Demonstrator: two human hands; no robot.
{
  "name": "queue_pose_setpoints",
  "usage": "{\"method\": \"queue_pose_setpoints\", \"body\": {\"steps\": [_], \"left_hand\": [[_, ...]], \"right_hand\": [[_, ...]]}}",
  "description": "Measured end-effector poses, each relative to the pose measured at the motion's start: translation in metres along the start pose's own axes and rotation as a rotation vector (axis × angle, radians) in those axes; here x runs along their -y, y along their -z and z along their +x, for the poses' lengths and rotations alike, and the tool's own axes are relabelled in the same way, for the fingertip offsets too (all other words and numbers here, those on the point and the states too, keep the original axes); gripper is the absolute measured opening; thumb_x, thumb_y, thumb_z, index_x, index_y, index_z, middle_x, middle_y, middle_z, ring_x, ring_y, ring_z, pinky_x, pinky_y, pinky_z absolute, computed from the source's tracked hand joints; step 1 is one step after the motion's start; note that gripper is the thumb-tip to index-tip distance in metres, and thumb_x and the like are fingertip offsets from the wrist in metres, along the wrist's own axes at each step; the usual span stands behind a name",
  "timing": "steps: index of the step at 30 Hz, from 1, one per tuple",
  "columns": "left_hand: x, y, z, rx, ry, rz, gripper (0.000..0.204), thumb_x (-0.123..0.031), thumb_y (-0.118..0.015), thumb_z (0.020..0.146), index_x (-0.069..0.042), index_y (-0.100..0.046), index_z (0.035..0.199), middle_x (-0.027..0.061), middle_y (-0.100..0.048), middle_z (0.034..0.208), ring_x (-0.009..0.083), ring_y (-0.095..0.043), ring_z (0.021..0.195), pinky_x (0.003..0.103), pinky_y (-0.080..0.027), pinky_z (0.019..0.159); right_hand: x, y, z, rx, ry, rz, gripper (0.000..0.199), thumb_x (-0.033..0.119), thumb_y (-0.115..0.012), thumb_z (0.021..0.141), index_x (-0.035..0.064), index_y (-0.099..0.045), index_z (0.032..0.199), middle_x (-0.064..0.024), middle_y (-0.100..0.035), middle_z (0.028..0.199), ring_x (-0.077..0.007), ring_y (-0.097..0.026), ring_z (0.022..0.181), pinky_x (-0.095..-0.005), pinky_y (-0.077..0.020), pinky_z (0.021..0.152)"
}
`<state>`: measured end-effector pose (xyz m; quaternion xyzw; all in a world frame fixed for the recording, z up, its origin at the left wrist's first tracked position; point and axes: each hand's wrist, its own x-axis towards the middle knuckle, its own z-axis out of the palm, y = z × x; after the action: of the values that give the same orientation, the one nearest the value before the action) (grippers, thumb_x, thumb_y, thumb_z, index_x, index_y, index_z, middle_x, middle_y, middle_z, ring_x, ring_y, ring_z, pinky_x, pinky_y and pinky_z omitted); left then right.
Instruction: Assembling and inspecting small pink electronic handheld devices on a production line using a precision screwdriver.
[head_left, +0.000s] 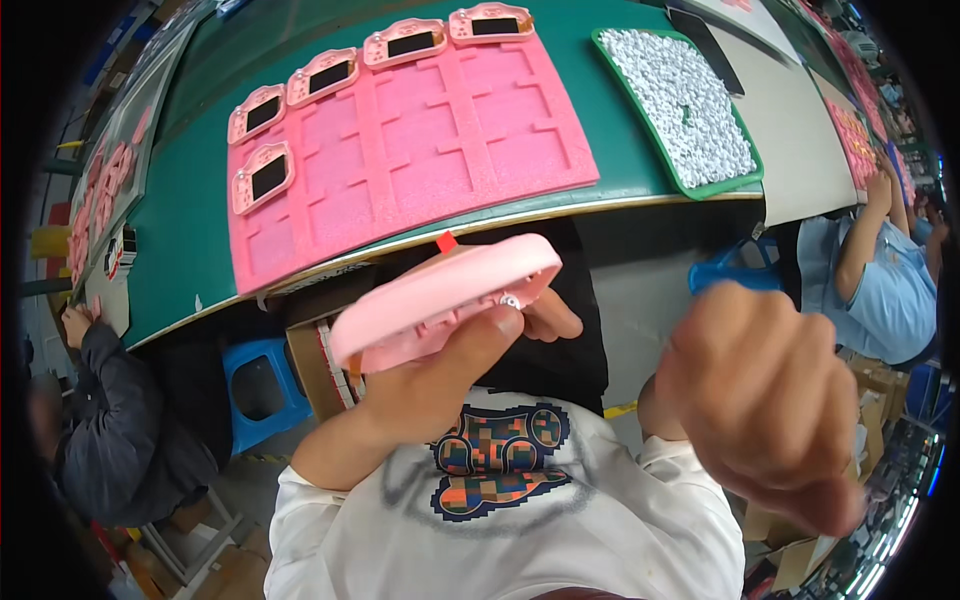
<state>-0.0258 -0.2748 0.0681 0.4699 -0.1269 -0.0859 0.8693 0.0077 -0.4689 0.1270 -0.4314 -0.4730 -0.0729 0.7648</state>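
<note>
My left hand (450, 370) grips a pink plastic toy casing (440, 295), held edge-on just below the table edge, thumb pressed near a small white button on its rim. My right hand (775, 410) is raised at the right, blurred, fingers curled into a fist; I cannot see anything in it. On the green table lies a pink foam tray (440, 150) with recessed pockets. Several finished pink casings with dark screens (322, 77) sit in its far and left pockets.
A green tray of small white parts (690, 100) rests at the right of the table. A person in a dark jacket (110, 410) sits at the left, a person in light blue (880, 280) at the right. A blue stool (262, 385) and cardboard boxes (320, 365) are below the table.
</note>
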Motion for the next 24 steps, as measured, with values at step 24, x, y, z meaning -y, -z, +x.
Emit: {"method": "queue_pose_setpoints", "body": {"steps": [24], "left_hand": [[-0.010, -0.012, -0.011, 0.056, 0.017, 0.209, 0.041, 0.016, -0.060, 0.086, 0.006, -0.065, 0.126, 0.0175, -0.070, 0.119, 0.0275, -0.075, 0.099, 0.033, -0.062, 0.086]], "right_hand": [[-0.020, -0.002, 0.001, 0.011, 0.039, 0.644, 0.055, 0.023, -0.045, 0.109, 0.0214, -0.030, 0.056, -0.0002, -0.033, 0.044, -0.0113, -0.014, 0.036, -0.0277, -0.0253, 0.037]]}}
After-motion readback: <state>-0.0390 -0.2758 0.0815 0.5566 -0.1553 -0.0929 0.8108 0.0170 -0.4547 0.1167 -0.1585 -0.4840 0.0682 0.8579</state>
